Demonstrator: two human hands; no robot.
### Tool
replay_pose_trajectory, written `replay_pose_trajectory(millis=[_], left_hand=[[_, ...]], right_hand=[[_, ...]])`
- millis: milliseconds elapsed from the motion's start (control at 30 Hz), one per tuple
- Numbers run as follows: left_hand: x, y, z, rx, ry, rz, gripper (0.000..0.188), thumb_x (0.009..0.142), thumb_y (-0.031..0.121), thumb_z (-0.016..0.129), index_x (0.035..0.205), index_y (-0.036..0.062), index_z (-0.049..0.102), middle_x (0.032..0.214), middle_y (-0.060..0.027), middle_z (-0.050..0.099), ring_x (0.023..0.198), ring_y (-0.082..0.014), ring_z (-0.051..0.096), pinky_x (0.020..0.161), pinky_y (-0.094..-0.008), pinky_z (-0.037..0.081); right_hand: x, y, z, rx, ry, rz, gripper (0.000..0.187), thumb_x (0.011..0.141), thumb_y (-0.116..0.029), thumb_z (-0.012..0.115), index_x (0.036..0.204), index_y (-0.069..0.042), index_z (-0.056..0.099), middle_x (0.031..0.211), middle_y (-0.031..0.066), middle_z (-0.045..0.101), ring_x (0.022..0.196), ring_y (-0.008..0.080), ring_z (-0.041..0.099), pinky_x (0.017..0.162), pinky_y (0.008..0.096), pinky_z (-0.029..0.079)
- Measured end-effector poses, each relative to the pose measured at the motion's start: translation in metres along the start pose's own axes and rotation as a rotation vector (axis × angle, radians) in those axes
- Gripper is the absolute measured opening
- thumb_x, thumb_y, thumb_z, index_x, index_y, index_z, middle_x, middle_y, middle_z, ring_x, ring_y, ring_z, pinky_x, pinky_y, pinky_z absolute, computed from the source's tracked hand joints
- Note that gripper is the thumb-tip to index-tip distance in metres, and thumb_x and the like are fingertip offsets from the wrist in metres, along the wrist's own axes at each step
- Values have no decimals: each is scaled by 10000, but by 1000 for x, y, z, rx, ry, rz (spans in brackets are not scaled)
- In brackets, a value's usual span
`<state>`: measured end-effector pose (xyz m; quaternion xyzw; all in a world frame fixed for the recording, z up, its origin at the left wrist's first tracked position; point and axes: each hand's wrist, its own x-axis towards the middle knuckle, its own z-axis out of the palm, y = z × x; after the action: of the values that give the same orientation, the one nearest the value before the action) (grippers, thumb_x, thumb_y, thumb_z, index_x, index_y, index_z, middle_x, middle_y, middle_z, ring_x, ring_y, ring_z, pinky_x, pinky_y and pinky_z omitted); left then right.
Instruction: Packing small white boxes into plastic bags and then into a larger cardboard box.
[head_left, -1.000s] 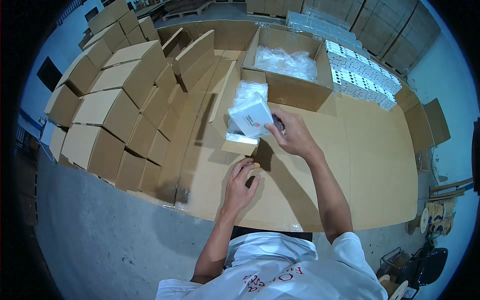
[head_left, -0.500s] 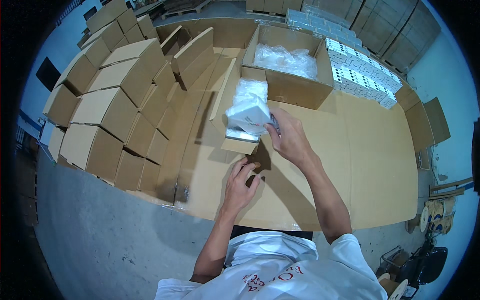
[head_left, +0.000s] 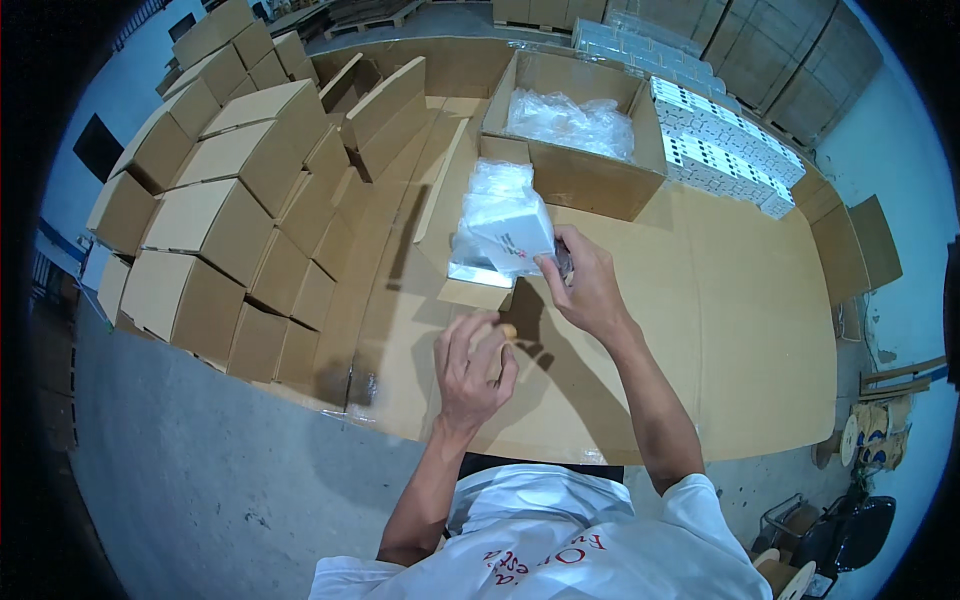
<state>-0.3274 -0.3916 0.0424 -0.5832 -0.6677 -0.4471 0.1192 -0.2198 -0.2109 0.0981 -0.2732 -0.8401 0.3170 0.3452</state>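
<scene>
My right hand [head_left: 592, 285] grips a white box in a clear plastic bag [head_left: 513, 236] by its right end. The bagged box is tilted over an open narrow cardboard carton [head_left: 444, 195]. Inside that carton lie more plastic-wrapped packs [head_left: 500, 177], partly hidden under the held one. My left hand [head_left: 474, 372] hovers in front of the carton's near flap, its fingers apart and loosely bent, holding nothing. A small orange-brown piece [head_left: 508, 331] shows at one of its fingertips; I cannot tell whether it is a finger cover.
Behind the carton stands a larger open box [head_left: 590, 180] with clear plastic bags [head_left: 570, 122] inside. Stacked brown cartons [head_left: 205, 280] fill the left side. Rows of white patterned boxes [head_left: 725, 150] sit at the back right. Cardboard [head_left: 760, 330] covers the table.
My right hand has shifted slightly right and down, turning the bagged box so its white face shows more. My left hand has drawn a little left, its fingers moving.
</scene>
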Motion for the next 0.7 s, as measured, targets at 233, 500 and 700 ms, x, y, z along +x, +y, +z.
replay_pose_trajectory(millis=[233,500,700], left_hand=[[49,-4,-10,167,-108,-87,562,757,175,775,1252,21,559,1244,-117,619,1233,-322,532,1165,-554,311],[27,-27,5,17,-97,-80,653,731,52,787,1321,-2,512,1344,-194,511,1281,-366,494,1154,-538,361],[-30,-31,32,-406,190,-618,968,780,26,780,1525,-22,164,1525,-282,281,1421,-408,356,1183,-474,339]], right_hand=[[-1,0,6,-48,-24,-120,265,896,-34,684,1133,22,578,955,224,642,840,410,640,744,448,515],[14,-13,18,-218,-218,-201,258,907,2,623,1153,10,544,1062,222,622,976,429,611,839,504,504],[35,-30,40,-458,-398,-190,240,851,42,614,1078,26,539,1029,226,624,1011,405,620,868,487,518]])
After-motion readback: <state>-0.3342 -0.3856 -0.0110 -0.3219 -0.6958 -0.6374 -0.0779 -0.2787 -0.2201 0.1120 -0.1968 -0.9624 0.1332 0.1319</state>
